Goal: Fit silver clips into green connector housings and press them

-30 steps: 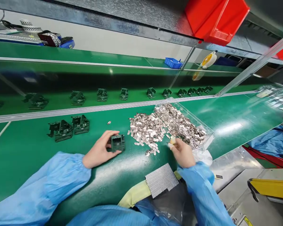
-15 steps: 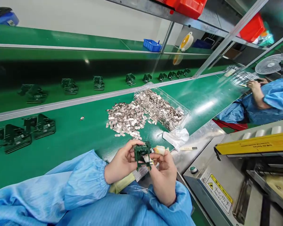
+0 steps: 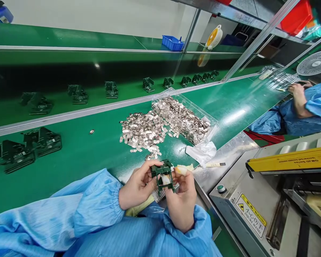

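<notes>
Close to my body, both hands hold a dark green open frame point(image 3: 162, 167), which looks like plastic. My left hand point(image 3: 136, 185) is closed on its left side, with thumb and fingers at the edge. My right hand point(image 3: 182, 203) grips the lower right side with its thumb. Whitish coverings, like finger cots, are on fingers of the right hand; one white tip point(image 3: 166, 179) shows through the frame's opening. Beyond the hands lies a heap of small silvery metal pieces point(image 3: 141, 130), beside a clear tray point(image 3: 212, 125) full of the same pieces.
More dark green frames point(image 3: 18, 155) stand at the left, several of them mirrored in the back panel. A white cloth or bag point(image 3: 202, 153) and a thin cutter-like tool point(image 3: 215, 165) lie right of centre. A machine point(image 3: 238, 192) with a warning label fills the right. A co-worker's sleeve point(image 3: 319, 101) is beyond.
The green frame has turned slightly in my hands, so its opening and the white tip inside show more. My right hand has shifted a little left. The camera view has moved slightly.
</notes>
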`<action>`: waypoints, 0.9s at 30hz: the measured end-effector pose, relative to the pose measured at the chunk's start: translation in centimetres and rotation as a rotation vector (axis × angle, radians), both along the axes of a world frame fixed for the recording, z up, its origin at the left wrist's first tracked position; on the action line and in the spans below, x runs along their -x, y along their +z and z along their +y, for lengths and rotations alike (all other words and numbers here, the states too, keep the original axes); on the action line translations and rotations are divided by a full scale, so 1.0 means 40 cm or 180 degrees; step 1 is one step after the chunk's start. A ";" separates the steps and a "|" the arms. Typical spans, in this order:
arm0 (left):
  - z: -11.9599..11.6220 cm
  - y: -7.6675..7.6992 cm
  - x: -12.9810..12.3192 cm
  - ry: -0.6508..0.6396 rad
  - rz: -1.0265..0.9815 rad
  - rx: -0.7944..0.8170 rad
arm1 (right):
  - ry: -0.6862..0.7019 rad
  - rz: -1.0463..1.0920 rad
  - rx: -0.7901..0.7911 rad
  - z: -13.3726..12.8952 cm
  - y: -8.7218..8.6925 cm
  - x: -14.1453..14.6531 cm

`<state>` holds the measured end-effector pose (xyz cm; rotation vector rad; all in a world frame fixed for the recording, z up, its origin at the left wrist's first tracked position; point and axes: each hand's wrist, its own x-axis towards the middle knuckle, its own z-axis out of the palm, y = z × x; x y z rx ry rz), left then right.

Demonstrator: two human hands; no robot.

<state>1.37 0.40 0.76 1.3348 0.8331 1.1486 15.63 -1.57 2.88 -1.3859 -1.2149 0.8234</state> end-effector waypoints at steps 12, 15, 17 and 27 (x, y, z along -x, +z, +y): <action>-0.040 0.016 -0.013 0.0253 0.0211 0.0410 | 0.0035 0.1356 0.0482 0.001 0.008 0.005; -0.052 0.027 -0.024 0.0163 0.0204 0.0428 | -0.0038 0.1624 0.0552 -0.024 -0.005 -0.006; -0.059 0.036 -0.034 0.0034 0.0083 0.0462 | -0.0041 0.1789 0.0580 -0.044 -0.012 -0.016; -0.090 0.045 -0.085 -0.0016 0.0291 0.0486 | -0.0202 0.1831 0.0459 -0.091 -0.023 -0.039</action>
